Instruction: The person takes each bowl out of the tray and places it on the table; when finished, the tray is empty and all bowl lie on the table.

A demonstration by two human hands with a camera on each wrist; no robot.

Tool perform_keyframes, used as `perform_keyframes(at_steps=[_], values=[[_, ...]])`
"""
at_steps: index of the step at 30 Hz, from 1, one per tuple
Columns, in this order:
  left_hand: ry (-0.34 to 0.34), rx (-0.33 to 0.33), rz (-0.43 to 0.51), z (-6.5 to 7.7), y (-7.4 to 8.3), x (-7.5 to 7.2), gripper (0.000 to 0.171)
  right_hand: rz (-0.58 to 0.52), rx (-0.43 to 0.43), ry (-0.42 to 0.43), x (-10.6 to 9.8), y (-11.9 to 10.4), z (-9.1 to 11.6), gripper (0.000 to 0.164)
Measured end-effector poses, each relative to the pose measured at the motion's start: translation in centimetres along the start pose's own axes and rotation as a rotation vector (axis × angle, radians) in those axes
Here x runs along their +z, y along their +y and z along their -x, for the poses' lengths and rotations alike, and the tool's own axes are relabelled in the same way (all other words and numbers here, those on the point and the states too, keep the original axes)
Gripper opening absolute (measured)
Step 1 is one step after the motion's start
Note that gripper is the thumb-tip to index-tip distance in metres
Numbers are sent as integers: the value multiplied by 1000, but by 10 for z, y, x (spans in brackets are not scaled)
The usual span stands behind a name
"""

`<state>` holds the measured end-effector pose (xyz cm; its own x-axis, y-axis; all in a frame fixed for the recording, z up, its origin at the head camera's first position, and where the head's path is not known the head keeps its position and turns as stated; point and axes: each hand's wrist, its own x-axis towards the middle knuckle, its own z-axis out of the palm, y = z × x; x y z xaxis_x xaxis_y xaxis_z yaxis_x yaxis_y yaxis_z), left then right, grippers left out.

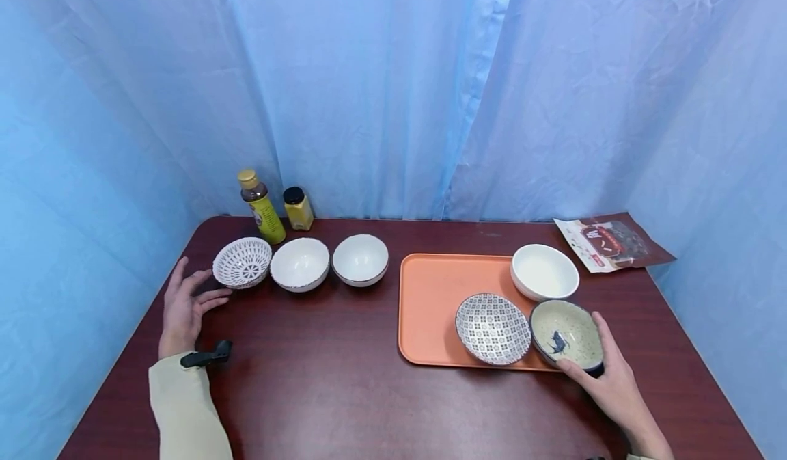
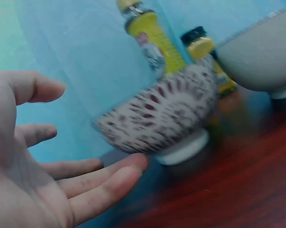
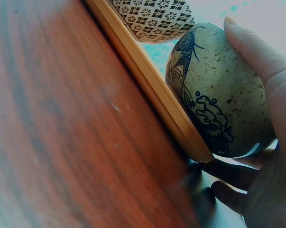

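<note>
On the right, my right hand [image 1: 615,378] grips a speckled green bowl [image 1: 574,333] with a dark blue design, thumb at its near side and fingers round its right. This bowl is at the right end of an orange tray [image 1: 424,309]. Close beside it sits a bowl with a grey flower-tile pattern [image 1: 493,328], and behind it a plain white bowl [image 1: 544,272]. At the far left, my left hand [image 1: 183,306] has its fingers spread beside a white bowl with a dark petal pattern [image 2: 166,111]; whether a fingertip touches it, I cannot tell.
Two bowls with white insides, one left [image 1: 300,264] and one right [image 1: 360,260], continue the row from the petal bowl. Behind stand a yellow-green bottle [image 1: 266,217] and a black-lidded jar [image 1: 298,212]. A food pouch [image 1: 615,241] lies back right. Blue curtains [image 1: 369,91] border the table.
</note>
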<state>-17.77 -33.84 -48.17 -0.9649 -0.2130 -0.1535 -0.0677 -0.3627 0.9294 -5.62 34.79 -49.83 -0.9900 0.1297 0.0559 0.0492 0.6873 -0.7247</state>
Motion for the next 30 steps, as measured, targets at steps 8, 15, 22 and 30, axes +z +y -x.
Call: perform_keyframes(at_steps=[8, 15, 22, 30], values=[[196, 81, -112, 9, 22, 15, 68, 2, 8, 0, 0, 1, 1, 102], [223, 182, -131, 18, 40, 42, 66, 0, -2, 0, 0, 0, 0, 102], [29, 325, -138, 28, 45, 86, 65, -5, 2, -6, 0, -1, 0, 103], [-227, 398, -221, 34, 35, 130, 64, 3, -16, 11, 1, 0, 1, 101]])
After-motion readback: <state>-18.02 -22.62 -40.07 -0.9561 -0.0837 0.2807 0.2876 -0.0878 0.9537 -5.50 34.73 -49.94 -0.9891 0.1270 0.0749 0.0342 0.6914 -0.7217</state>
